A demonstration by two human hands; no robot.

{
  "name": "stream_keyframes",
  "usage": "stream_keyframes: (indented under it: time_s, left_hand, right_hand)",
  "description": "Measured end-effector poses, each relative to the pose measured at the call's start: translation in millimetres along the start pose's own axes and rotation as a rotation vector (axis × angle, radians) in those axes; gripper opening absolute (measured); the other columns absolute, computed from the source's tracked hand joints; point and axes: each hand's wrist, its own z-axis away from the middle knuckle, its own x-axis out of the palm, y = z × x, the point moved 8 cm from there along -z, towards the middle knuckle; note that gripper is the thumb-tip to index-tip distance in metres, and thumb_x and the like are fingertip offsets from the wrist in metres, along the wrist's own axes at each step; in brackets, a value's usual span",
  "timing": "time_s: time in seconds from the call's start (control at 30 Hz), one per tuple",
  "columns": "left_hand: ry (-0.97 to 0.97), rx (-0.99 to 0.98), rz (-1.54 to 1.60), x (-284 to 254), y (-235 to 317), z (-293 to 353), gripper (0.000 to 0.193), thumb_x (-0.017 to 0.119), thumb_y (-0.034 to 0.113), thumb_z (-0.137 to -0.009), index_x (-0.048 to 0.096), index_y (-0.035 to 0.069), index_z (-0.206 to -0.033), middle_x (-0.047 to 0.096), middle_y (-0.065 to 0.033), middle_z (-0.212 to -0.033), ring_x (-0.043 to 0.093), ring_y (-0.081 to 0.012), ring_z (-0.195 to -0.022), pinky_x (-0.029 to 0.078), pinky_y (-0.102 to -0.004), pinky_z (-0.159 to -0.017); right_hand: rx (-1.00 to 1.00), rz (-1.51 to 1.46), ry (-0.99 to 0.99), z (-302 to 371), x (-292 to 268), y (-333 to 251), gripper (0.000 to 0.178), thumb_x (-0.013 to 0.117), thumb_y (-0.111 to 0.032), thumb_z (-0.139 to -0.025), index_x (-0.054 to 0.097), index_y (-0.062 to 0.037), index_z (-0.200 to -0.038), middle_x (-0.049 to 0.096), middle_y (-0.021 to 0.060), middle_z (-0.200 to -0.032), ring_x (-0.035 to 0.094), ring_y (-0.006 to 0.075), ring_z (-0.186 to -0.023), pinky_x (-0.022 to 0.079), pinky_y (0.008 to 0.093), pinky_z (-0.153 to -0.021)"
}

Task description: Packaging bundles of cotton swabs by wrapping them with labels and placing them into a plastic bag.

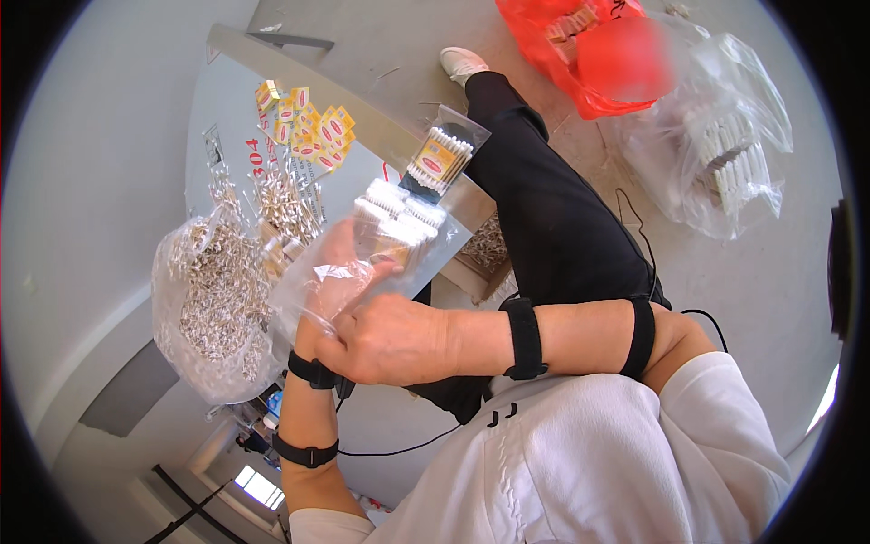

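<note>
A clear plastic bag (313, 267) with several bundles of white-tipped cotton swabs (399, 218) is between my hands, over the table's near edge. My left hand (343, 267) is closed around the bundles and shows through the clear film; whether it is inside or behind the bag I cannot tell. With fingers closed, my right hand (394, 340) grips the bag's loose film at its near end. Just beyond the bundles lies a flat clear packet of cotton swabs (439, 161) with a yellow label.
Yellow cards (317, 131) and loose swabs (290, 195) lie on the table (222, 100). A large bag of swabs (222, 299) stands left. An open carton (476, 254) sits below the table. Red (589, 63) and clear bags (716, 145) rest on the floor, far right.
</note>
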Motion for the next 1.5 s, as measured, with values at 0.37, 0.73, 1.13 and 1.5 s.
stream_keyframes:
  time_s: [0.37,0.73,1.13,1.5]
  left_hand:
    - [0.044,-0.002,-0.074,-26.2,-0.7,16.5,0.056,0.073,0.015,-0.074,0.046,-0.003,-0.119,0.054,-0.0145,-0.117,0.055,-0.0209,-0.104,0.045,-0.0323,-0.088]
    - [-0.106,-0.048,0.177,-11.6,34.6,38.6,0.037,0.055,0.002,-0.085,0.046,-0.001,-0.121,0.055,-0.0114,-0.112,0.053,-0.0191,-0.104,0.045,-0.0302,-0.089]
    - [0.055,0.157,0.079,-67.1,1.7,61.1,0.015,0.058,0.011,-0.085,0.061,-0.002,-0.092,0.061,-0.0116,-0.080,0.060,-0.0198,-0.071,0.048,-0.0295,-0.065]
    - [0.591,-0.417,-0.094,-10.9,-211.2,114.9,0.030,0.072,0.013,-0.069,0.060,-0.002,-0.093,0.064,-0.0145,-0.084,0.062,-0.0298,-0.074,0.050,-0.0372,-0.068]
  right_hand:
    - [-0.031,-0.103,0.041,-4.8,-11.4,3.6,0.017,0.058,-0.008,-0.068,0.046,0.0008,-0.076,0.049,0.0098,-0.057,0.057,0.0266,-0.050,0.046,0.0360,-0.043]
    - [-0.038,-0.018,-0.058,0.1,5.3,-4.8,0.017,0.058,-0.009,-0.066,0.045,-0.0004,-0.072,0.048,0.0083,-0.057,0.055,0.0242,-0.049,0.045,0.0345,-0.041]
    - [-0.004,0.168,-0.180,-4.5,-5.8,-4.0,0.016,0.058,-0.008,-0.067,0.046,-0.0016,-0.075,0.048,0.0082,-0.059,0.057,0.0241,-0.051,0.044,0.0334,-0.043]
    - [0.242,0.050,-0.035,-17.0,-27.3,15.0,0.018,0.063,0.004,-0.072,0.049,-0.0031,-0.080,0.053,0.0112,-0.063,0.056,0.0292,-0.054,0.044,0.0344,-0.047]
